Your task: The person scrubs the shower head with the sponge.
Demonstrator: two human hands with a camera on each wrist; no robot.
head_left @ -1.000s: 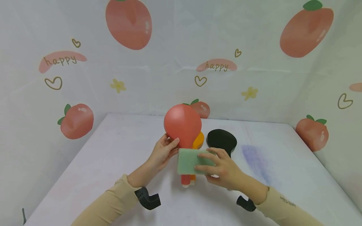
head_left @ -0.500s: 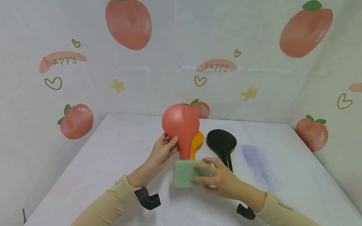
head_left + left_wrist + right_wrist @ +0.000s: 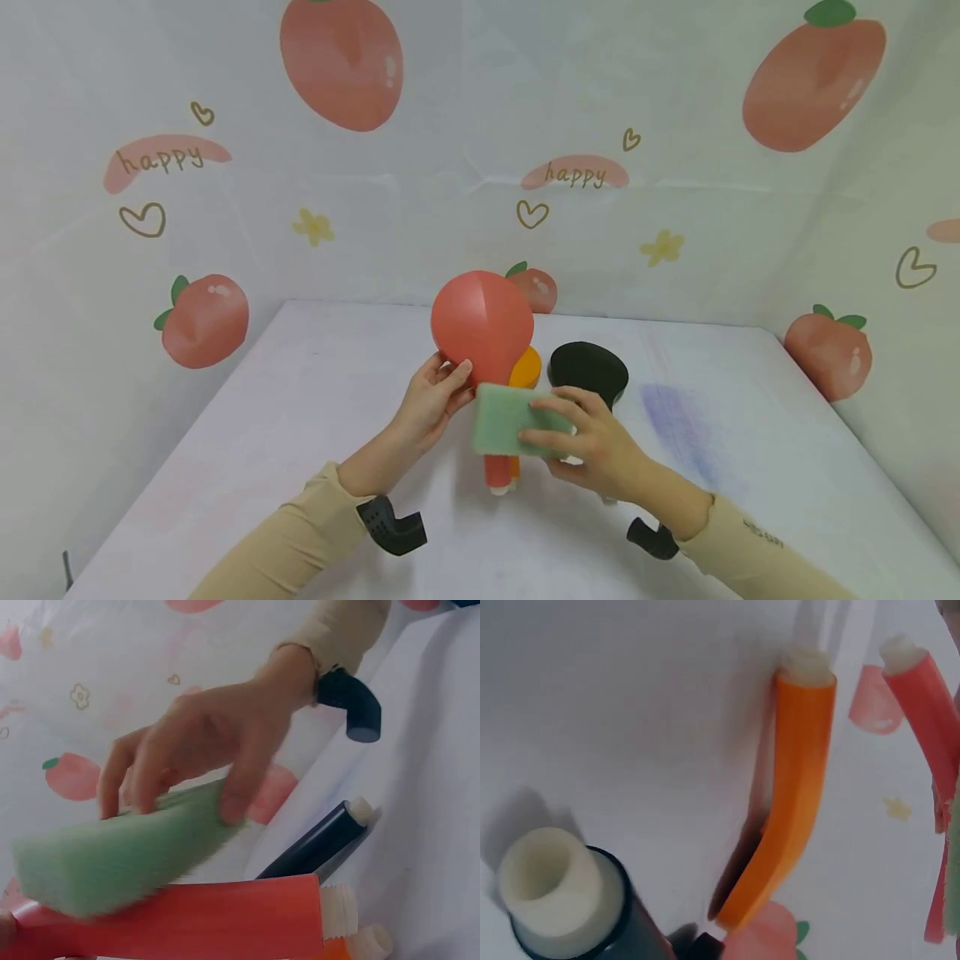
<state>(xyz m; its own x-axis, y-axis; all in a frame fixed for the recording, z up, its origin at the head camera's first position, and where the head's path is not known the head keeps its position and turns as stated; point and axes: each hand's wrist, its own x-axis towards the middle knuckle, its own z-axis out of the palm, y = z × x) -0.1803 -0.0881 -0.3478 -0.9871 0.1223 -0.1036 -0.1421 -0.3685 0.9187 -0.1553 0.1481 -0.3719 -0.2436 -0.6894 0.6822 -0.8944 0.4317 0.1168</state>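
Note:
My left hand (image 3: 435,400) holds a red shower head (image 3: 480,321) at its neck, thumb on the front. The shower head stands raised, with its round head up and its white threaded end down. A light green sponge (image 3: 502,421) is gripped in my right hand (image 3: 600,442), fingers spread over it. In the head view it covers part of the red handle; in the left wrist view the blurred sponge (image 3: 127,855) lies against the red handle (image 3: 225,922). Behind the red one is an orange shower head (image 3: 527,368), partly hidden.
A black shower head (image 3: 587,367) lies right of the orange one, its handle partly behind my right hand. The white table (image 3: 360,350) carries a purple smudge (image 3: 678,433). A printed cloth (image 3: 450,225) hangs behind. Each wrist wears a black mount (image 3: 393,527).
The sponge in my right hand slid down toward the lower end of the red handle, then came back up to the neck. My left hand stayed nearly still; the red shower head shifted slightly.

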